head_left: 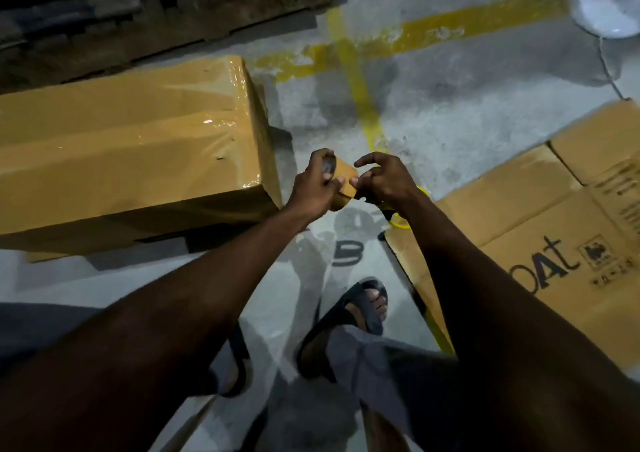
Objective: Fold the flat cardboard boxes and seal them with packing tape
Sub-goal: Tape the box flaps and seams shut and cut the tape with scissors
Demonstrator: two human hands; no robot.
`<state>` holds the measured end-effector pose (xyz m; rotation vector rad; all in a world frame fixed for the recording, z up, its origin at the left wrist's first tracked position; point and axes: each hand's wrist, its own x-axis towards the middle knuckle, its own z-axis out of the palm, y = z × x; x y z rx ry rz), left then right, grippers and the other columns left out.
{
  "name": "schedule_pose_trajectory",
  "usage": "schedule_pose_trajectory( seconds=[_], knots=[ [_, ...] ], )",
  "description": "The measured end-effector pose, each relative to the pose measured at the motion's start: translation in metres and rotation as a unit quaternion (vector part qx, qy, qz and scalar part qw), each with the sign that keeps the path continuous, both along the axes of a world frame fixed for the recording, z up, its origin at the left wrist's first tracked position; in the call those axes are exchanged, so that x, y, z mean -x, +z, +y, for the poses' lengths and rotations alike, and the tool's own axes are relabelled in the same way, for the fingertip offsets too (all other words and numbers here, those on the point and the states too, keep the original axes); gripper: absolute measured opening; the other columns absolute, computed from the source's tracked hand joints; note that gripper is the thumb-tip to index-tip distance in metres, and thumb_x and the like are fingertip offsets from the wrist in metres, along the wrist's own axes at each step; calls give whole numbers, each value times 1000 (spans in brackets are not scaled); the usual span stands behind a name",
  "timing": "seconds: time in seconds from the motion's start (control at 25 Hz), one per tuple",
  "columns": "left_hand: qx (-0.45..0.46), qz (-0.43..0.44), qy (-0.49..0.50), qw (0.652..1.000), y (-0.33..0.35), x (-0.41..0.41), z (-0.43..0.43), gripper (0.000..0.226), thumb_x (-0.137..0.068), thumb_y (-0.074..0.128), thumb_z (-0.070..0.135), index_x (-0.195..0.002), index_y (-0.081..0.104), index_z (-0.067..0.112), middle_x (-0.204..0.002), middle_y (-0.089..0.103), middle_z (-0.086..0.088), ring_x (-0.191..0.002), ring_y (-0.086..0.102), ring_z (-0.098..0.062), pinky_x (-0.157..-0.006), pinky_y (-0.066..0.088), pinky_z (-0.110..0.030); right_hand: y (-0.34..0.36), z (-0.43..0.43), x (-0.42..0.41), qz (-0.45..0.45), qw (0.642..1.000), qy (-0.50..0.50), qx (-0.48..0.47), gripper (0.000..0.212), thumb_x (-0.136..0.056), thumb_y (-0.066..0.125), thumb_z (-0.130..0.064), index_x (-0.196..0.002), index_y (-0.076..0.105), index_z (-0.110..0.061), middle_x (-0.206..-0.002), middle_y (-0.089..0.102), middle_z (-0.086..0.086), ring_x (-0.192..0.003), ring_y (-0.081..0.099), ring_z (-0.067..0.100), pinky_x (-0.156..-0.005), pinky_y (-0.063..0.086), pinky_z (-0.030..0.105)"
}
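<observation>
Nearest lens: two bare forearms, reaching forward above dark sandal on concrete floor. Left hand: fingers curled round tape roll, gripping it in mid-air. Right hand: thumb and fingers pinching roll's edge, index finger lifted free. Left of hands, just beside: sealed box, glossy with tape, lying on floor. Right of hands: flat cardboard, printed, lying unfolded. Under right wrist: something yellow, kind unclear. Beyond hands: yellow line; dark pallet past box.
</observation>
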<state>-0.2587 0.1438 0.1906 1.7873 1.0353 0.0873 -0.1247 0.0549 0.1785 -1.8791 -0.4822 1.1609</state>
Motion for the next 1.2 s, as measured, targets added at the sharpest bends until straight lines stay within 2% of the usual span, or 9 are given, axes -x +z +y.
schedule_pose_trajectory(
  seconds=[0.2,0.48,0.76,0.88,0.92,1.0,1.04,1.16,1.2],
  knots=[
    [19,40,15,999,-53,-44,26,37,-96,54,21,-129,39,14,-128,55,-10,-112,55,-27,-83,45,-33,-64,27,-42,-179,981,-24,75,30,-67,79,-27,-90,60,-31,-76,74,1,-92,68,25,-84,53,50],
    [65,132,-61,987,-117,-40,51,57,-92,62,23,-140,32,19,-130,54,-14,-106,56,-25,-82,45,-29,-140,33,-87,-646,702,201,224,17,-83,59,-14,-98,61,-7,-88,65,27,-109,48,42,-94,35,56],
    [67,117,-94,986,-138,-39,47,53,-94,56,18,-142,33,18,-119,58,-11,-100,58,-23,-85,50,-33,-165,48,-60,-635,556,469,261,24,-76,45,-11,-76,69,-15,-74,69,12,-107,57,33,-98,22,49],
    [-27,59,-171,983,-134,-52,41,63,-94,51,16,-150,24,23,-132,50,-14,-114,53,-26,-90,43,-30,-186,35,-49,-746,494,408,181,39,-89,35,-5,-107,69,-7,-108,68,19,-119,56,35,-108,23,39],
    [-61,44,-210,975,-132,-59,38,65,-95,50,17,-153,20,23,-131,49,-14,-115,51,-25,-90,41,-28,-187,29,-40,-693,587,381,175,37,-97,36,-2,-125,58,3,-123,61,25,-124,51,38,-107,29,26],
    [-121,33,-256,959,-130,-71,30,65,-97,47,23,-154,15,22,-127,48,-14,-114,51,-28,-90,40,-29,-175,30,-16,-333,914,205,106,46,-106,35,-14,-145,32,10,-126,58,24,-121,50,38,-91,44,13],
    [-147,37,-251,956,-129,-76,27,62,-98,44,26,-154,18,23,-123,49,-15,-111,53,-30,-89,42,-31,-175,32,-13,-253,947,192,46,53,-108,32,-26,-150,23,5,-124,59,21,-121,50,36,-95,48,24],
    [-199,65,-174,962,-123,-90,23,45,-98,40,33,-143,44,28,-113,54,-15,-106,56,-35,-85,45,-36,-171,34,-26,-670,571,445,167,51,-102,33,-25,-147,38,0,-139,49,26,-136,39,40,-117,23,53],
    [-213,73,-155,962,-120,-95,22,39,-98,42,33,-135,54,28,-113,55,-14,-107,56,-34,-86,46,-36,-164,31,-25,-665,593,418,179,50,-97,38,-23,-141,47,-2,-138,51,27,-135,40,42,-117,20,55]
  ],
)
